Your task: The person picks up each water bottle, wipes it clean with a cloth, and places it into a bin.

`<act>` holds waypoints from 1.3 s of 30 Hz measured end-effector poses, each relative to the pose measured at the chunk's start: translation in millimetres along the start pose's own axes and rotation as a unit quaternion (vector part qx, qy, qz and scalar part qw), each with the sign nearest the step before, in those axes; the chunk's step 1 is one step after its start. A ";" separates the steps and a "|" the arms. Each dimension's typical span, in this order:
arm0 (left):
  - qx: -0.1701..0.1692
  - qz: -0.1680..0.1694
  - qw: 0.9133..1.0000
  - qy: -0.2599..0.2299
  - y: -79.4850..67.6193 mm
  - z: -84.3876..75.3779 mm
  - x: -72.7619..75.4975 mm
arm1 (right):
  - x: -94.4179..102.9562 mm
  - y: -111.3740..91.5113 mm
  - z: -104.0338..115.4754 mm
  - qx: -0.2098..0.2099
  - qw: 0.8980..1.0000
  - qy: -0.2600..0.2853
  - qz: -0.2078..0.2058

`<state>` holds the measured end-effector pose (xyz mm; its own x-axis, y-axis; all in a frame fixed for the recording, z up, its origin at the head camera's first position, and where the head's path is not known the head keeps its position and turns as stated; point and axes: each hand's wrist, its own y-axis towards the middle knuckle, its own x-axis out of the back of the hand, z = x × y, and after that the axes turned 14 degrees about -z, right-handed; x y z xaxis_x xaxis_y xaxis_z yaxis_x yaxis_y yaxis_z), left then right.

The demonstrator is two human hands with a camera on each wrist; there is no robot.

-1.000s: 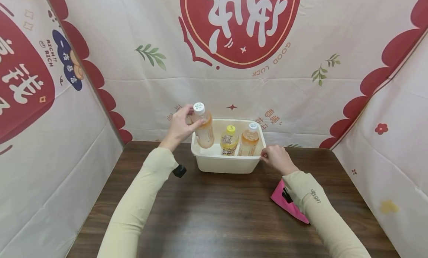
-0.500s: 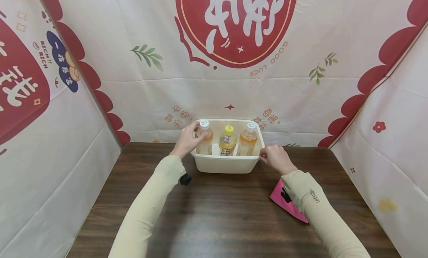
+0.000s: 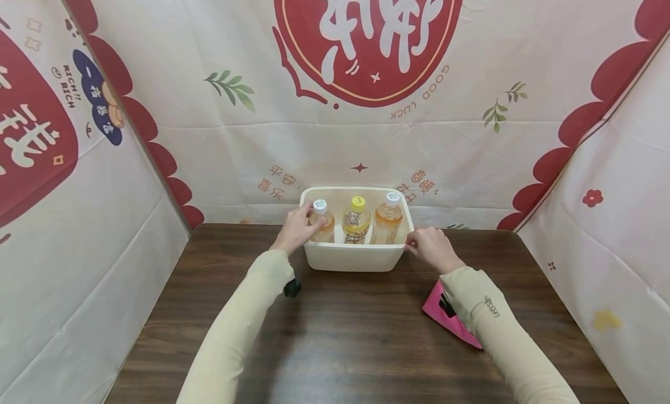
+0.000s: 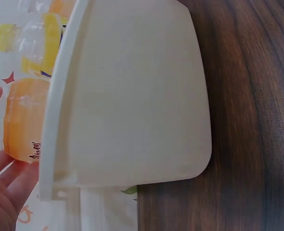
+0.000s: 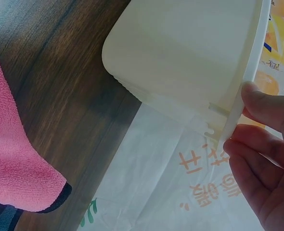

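Observation:
A white plastic bin (image 3: 356,258) stands at the back of the table with 3 drink bottles upright inside. My left hand (image 3: 296,228) holds the leftmost bottle (image 3: 325,232), a white-capped one with orange drink, near its top; thumb and fingers are on either side of it in the left wrist view. Beside it are a yellow-capped bottle (image 3: 356,222) and, on the right, another white-capped orange bottle (image 3: 388,224). At the bin's right front corner my right hand (image 3: 432,247) pinches the rim between thumb and fingers. The bin's front wall hides the bottles' lower parts.
A pink cloth (image 3: 447,317) with a dark edge lies on the wooden table (image 3: 345,340), partly under the right forearm. Right behind the bin hangs a printed fabric backdrop (image 3: 220,154), with more fabric at both sides.
My left hand has lowered the leftmost orange bottle from a tilted position above the bin down into it, where it stands upright. The right hand has stayed on the rim.

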<state>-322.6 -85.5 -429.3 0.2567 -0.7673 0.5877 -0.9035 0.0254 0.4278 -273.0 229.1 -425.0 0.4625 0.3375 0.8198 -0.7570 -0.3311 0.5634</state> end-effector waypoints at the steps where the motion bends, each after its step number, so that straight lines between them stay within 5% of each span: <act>1: 0.004 0.000 1.000 0.003 -0.4 0.3 -0.8 | -0.4 0.2 0.0 -0.001 1.000 0.001 0.001; 10: -0.006 -0.013 1.000 0.005 -1.1 0.6 -5.8 | -2.4 3.0 -0.9 -0.006 1.000 0.002 0.004; 32: 0.065 -0.021 0.998 0.001 -5.7 -1.8 0.1 | -7.9 11.3 2.3 0.003 1.000 0.008 0.003; 39: 0.083 -0.003 0.996 0.039 -7.8 -3.4 6.3 | -11.8 15.9 -2.8 -0.006 1.000 0.015 0.000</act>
<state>-312.8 -88.4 -426.6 0.2827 -0.7145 0.6399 -0.9443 -0.0903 0.3163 -291.8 222.3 -426.1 0.4491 0.3638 0.8161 -0.7619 -0.3212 0.5625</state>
